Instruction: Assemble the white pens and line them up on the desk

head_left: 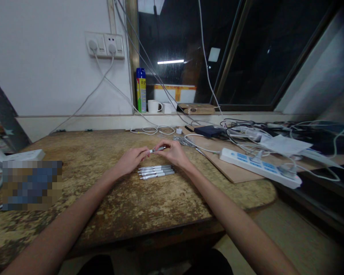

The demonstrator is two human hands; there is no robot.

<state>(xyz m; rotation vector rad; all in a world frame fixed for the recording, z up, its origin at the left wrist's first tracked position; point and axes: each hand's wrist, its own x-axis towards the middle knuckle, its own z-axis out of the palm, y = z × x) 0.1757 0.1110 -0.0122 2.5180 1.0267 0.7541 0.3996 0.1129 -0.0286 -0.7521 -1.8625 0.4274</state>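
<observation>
Both my hands meet over the worn wooden table, just beyond a row of pens. My left hand pinches the white end of a pen. My right hand has thumb and fingers closed on the same pen's grey part, whose tip shows past the fingers. The pen lies nearly level, and part of it is hidden by my fingers. Nearer to me, several white and grey pens lie side by side on the table, their grey ends pointing right.
A power strip and a brown board with tangled cables lie at right. A mug, a spray can and a cardboard box stand on the windowsill. A blurred-out object lies at left.
</observation>
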